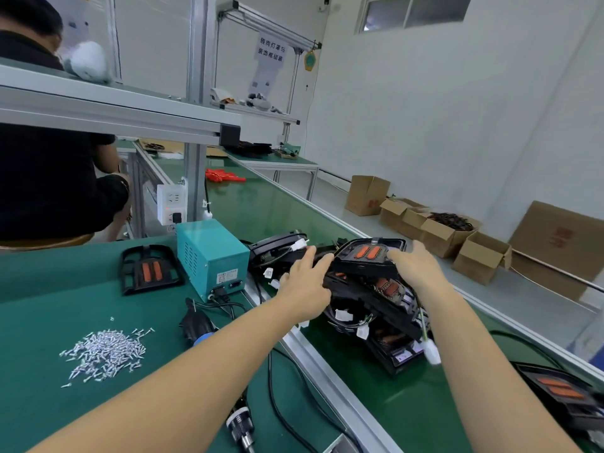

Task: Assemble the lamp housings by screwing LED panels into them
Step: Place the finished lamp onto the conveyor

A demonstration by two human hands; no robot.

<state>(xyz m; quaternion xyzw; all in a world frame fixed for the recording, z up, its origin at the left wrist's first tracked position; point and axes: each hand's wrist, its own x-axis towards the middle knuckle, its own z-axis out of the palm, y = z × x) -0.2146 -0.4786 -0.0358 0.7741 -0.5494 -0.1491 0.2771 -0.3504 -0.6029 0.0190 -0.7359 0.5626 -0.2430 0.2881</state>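
Reaching out over a green felt-like table (65, 295), both bare arms stretch toward a heap of black plastic lamp housings (369, 299) lying on the green conveyor belt (376, 397) past the table's aluminium edge. The left hand (305, 282) lies flat with straight fingers on the left side of the pile, its grip holding nothing, fingertips touching the black plastic. The right hand (415, 263) rests at the right edge of the top housing (371, 256), a rounded-rectangular shell showing two orange oblong lenses; whether its fingers curl under the rim cannot be told. White plastic connectors (431, 351) on thin wires hang from the heap, one blurred just below the right forearm.

On the table to the left lies a single black housing (148, 269) with two orange strips, well apart from both hands. Just right of it stands one teal metal power box (210, 256), boxy with a vented side. Near the left forearm a loose heap of small silvery screws (104, 353) is scattered, too many to count. A black electric screwdriver (196, 323) lies between the screws and the belt. Another housing (565, 397) with orange lenses sits at the near right on the belt. Five brown cardboard boxes (444, 237) stand open on the floor at the far right, with a flat carton leaning on the wall.
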